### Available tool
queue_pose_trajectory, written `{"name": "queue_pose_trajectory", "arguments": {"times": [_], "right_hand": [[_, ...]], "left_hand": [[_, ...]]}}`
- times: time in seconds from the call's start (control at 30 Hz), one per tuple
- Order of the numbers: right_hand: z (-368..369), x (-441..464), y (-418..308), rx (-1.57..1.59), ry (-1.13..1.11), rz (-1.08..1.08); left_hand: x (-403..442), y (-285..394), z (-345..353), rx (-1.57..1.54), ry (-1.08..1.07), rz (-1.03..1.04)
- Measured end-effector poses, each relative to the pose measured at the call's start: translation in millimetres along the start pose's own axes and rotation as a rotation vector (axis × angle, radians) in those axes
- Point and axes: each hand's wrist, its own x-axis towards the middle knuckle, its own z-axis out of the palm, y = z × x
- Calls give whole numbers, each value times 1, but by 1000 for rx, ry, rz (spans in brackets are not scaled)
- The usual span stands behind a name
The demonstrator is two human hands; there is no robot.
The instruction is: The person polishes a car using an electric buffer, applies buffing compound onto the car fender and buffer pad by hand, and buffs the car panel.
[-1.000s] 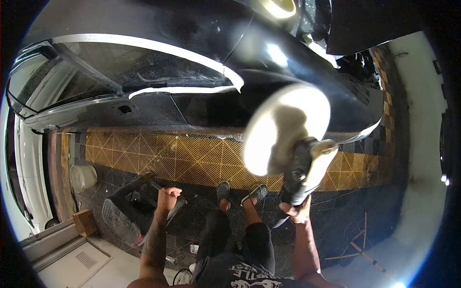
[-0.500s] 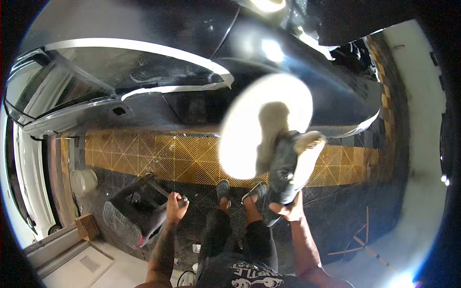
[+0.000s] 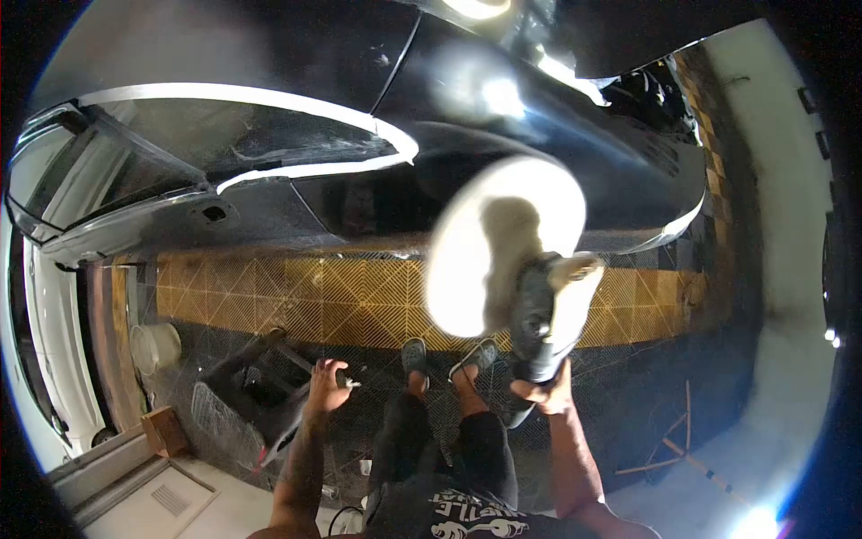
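Observation:
My right hand [image 3: 549, 393] is wrapped round the rear grip of a polisher [image 3: 537, 328]. Its large white round pad [image 3: 507, 238] faces up and shows slightly blurred edges. Behind the pad is the dark side of a car [image 3: 377, 202], with white tape [image 3: 242, 92] round its window. At the left, my left hand [image 3: 329, 386] has curled fingers around a small dark tool [image 3: 345, 380] with a pale tip, too small to name. This hand is beside a black rolling seat [image 3: 251, 391] on the floor.
A white bucket [image 3: 155, 349] and a cardboard box [image 3: 165, 431] stand at the left. A white car [image 3: 63, 332] is at the far left edge. Brown strips [image 3: 687, 449] lie at the lower right. Yellow tiles [image 3: 359, 292] run along the car.
The polisher moved left, then slightly right and down. My left hand shifted a little right and turned, showing the small tool. The view of the car slid left.

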Motion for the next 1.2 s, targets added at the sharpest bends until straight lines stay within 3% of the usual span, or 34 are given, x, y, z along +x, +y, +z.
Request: {"name": "queue_pose_trajectory", "arguments": {"times": [0.03, 0.2, 0.3, 0.37, 0.4, 0.43, 0.5, 0.53, 0.6, 0.7, 0.8, 0.97, 1.2], "right_hand": [[-18, -1, 11, -33, 60, -30], [-58, 3, 10, 69, 187, -27], [-63, 7, 12, 23, 187, -63], [-54, 8, 9, 14, 181, -87], [-49, 8, 7, -11, 135, -95], [-45, 7, 7, -48, 90, -88], [-21, 6, 11, -18, 77, -89], [-4, 5, 3, -18, 50, -75], [16, 4, 4, -42, -8, -91], [53, 2, -10, 79, -69, -111], [44, 0, 9, 32, -75, -107], [6, -8, 32, 3, -11, -6], [-20, -4, 29, -36, 37, 11]], "left_hand": [[6, 4, -5, -135, -238, -218], [23, -2, -11, -217, -251, -172], [16, -17, 2, -110, -178, -162], [18, -2, -10, -160, 33, 63], [24, 12, -27, -74, -244, -304], [29, 19, -35, -73, -245, -305], [42, 33, -49, -294, 61, -349], [65, 64, -78, -435, 79, -422], [107, 93, -103, -833, 318, -184], [182, 155, -156, -663, 382, -78], [257, 199, -159, -840, 493, 161], [295, 228, -153, -417, 701, 238], [299, 219, -159, -334, 656, 416]]}}
